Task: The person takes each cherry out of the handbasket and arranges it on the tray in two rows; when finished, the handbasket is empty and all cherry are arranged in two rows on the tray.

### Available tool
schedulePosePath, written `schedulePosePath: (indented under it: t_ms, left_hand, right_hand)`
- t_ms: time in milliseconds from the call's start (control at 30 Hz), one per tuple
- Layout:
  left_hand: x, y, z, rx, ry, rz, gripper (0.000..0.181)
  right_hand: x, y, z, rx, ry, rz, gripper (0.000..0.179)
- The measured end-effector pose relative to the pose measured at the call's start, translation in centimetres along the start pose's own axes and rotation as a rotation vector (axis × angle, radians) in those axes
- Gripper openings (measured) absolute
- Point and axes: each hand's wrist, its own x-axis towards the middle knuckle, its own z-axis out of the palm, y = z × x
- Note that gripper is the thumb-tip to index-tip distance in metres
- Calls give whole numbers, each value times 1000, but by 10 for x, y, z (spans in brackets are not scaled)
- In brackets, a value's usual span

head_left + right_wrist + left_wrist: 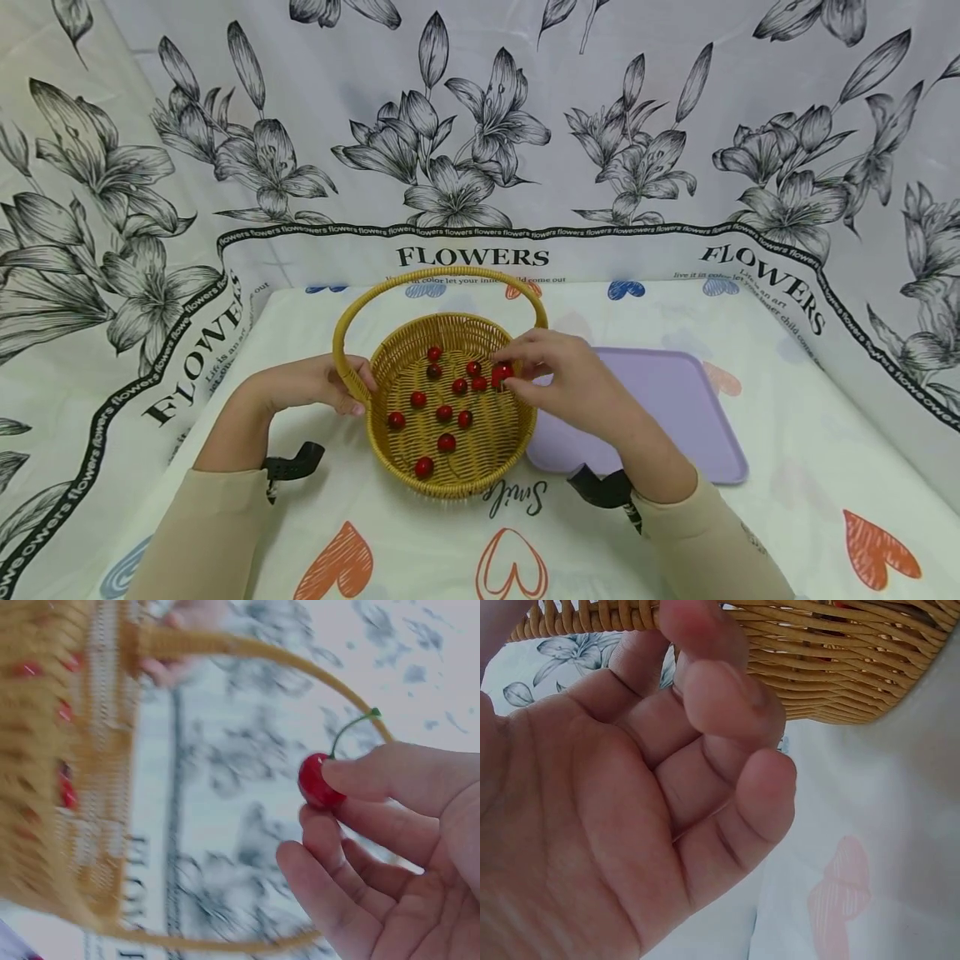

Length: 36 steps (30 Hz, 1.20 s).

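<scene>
A round yellow wicker basket (pixel 459 490) with a tall arched handle (pixel 442 272) stands on the table. Several red cherries (pixel 444 413) lie scattered on its woven bottom. My left hand (pixel 315 385) grips the basket's left side where the handle joins the rim; in the left wrist view its fingers curl by the wicker. Over the basket's right edge, my right hand (pixel 573 379) pinches one cherry (pixel 316 780) between thumb and fingers. A curved green stem (pixel 346 733) sticks up from that cherry. The other fingers of this hand are loosely bent.
A flat light-purple tray (pixel 675 417) lies right of the basket, partly behind my right hand and forearm. A white cloth with printed hearts (pixel 512 567) covers the table. Behind it hangs a flower-printed curtain (pixel 630 150).
</scene>
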Motion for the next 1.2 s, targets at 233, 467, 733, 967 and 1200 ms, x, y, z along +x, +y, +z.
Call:
schedulePosePath:
  t_ms: [233, 467, 733, 967, 1200]
  left_hand:
    - [-2, -2, 0, -6, 1, -2, 28]
    - [-4, -2, 0, 2, 14, 13, 28]
    - [-4, -2, 1, 10, 14, 21, 27]
    - [-2, -1, 1, 5, 14, 7, 26]
    - [0, 1, 1, 14, 10, 9, 29]
  right_hand:
    - [-7, 15, -39, 10, 79, 87, 28]
    - [1, 54, -53, -18, 99, 284, 25]
    - [16, 111, -33, -30, 46, 458, 29]
    - [20, 153, 1, -48, 38, 508, 26]
    - [15, 175, 23, -86, 37, 551, 24]
